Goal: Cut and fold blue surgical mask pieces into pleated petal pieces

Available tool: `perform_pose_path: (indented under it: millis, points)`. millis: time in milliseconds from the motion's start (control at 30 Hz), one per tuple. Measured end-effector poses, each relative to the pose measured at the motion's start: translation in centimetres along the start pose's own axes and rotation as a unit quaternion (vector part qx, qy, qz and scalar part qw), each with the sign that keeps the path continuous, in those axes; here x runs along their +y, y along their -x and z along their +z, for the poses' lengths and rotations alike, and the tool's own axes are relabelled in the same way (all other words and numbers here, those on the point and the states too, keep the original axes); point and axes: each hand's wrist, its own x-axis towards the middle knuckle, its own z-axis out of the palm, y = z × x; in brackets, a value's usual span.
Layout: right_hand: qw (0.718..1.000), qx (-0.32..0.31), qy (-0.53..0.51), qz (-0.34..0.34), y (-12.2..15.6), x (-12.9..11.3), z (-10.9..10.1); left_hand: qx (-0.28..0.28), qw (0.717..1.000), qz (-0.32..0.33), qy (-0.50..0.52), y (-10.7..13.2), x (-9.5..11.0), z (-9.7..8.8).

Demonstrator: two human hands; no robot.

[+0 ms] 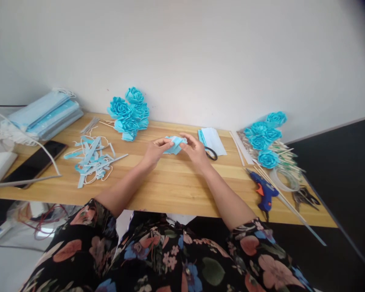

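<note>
My left hand (155,151) and my right hand (194,149) meet over the middle of a wooden table (170,186). Both pinch a small folded piece of light blue mask fabric (174,144), the left hand at its left edge, the right hand at its right edge. The fabric is lifted slightly above the tabletop. Black-handled scissors (212,153) lie just right of my right hand, partly hidden by it. A flat face mask (213,140) lies beyond them.
Blue fabric roses (130,112) lie at the back, more roses (266,140) on the right with wooden sticks (287,156). A blue glue gun (264,194), tape roll (284,178), mask scraps (91,160), stacked masks (44,115) and a phone (35,163) surround them.
</note>
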Motion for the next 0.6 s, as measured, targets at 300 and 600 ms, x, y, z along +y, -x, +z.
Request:
perform_pose_path:
  millis: [300,600]
  points:
    - [0.992,0.046,0.098,-0.061,0.26,-0.28,0.23,-0.028,0.999,-0.019,-0.017,0.32,-0.66,0.46]
    - [0.988,0.054,0.119,-0.084,0.30,-0.33,0.10,-0.050,0.998,-0.005,-0.033,0.24,-0.67,0.49]
